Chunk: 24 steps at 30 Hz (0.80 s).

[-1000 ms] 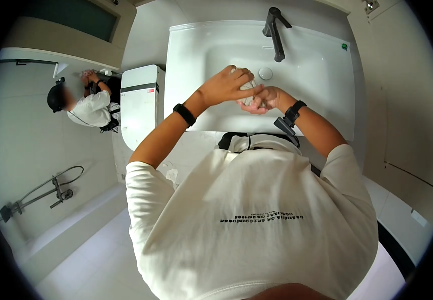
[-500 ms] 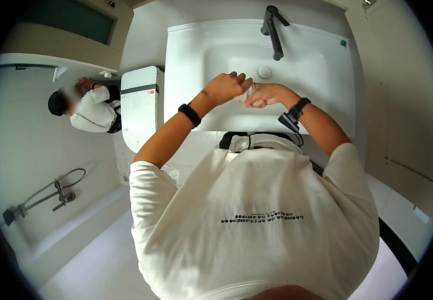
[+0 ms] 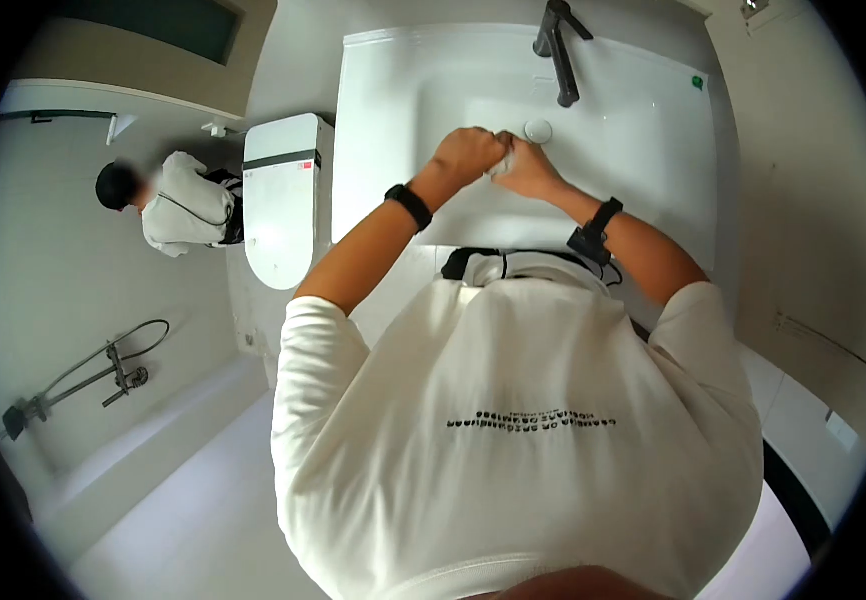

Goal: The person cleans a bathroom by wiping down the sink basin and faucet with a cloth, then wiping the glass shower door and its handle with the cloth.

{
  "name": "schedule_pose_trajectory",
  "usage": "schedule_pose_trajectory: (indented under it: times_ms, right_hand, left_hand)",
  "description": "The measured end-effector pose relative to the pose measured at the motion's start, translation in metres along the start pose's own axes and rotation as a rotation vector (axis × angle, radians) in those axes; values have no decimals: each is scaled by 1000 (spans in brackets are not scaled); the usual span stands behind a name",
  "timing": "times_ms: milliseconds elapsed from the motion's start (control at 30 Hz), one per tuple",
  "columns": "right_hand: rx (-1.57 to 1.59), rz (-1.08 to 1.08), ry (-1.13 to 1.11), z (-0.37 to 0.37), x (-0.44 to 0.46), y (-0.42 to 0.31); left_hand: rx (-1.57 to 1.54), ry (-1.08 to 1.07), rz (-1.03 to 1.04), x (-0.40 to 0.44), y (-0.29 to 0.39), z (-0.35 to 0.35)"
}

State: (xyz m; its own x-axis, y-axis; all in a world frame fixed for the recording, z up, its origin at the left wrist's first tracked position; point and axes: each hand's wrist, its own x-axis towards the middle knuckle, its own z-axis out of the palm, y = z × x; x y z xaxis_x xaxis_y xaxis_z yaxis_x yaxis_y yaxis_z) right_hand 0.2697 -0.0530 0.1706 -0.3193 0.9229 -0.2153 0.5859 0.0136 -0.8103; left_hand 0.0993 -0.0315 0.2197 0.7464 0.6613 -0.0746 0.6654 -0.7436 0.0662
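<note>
Over the basin of a white sink (image 3: 373, 130), my left hand (image 3: 470, 152) and my right hand (image 3: 528, 168) are closed tight against each other. Both grip a bunched pale cloth (image 3: 500, 164). Little of it shows between my fingers; the rest is hidden in my fists. A round white drain plug (image 3: 539, 131) lies just beyond my right hand. The dark faucet (image 3: 563, 70) stands at the back of the sink, its spout above the basin.
A white toilet with its lid down (image 3: 281, 220) stands left of the sink. Beyond it, another person in a white shirt (image 3: 188, 200) is near the wall. A shower set (image 3: 113, 370) hangs at lower left. A small green item (image 3: 697, 82) sits on the sink's right corner.
My hands have come up closer together and turned, with less of the cloth showing between them. The other person's arms have moved down from the wall. The whole view has shifted slightly.
</note>
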Motion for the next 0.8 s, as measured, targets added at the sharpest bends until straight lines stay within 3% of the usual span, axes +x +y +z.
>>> schedule_pose_trajectory:
  times_ms: [300, 367, 567, 800]
  right_hand:
    - [-361, 190, -64, 1, 5, 21]
    - [-384, 211, -89, 2, 4, 28]
    - [-397, 236, -131, 3, 8, 34]
    - [-364, 278, -204, 14, 8, 51]
  left_hand:
    - [-260, -227, -104, 33, 0, 52]
    - [-288, -316, -113, 40, 0, 58]
    - [-368, -284, -129, 45, -4, 81]
    - [-303, -409, -140, 44, 3, 86]
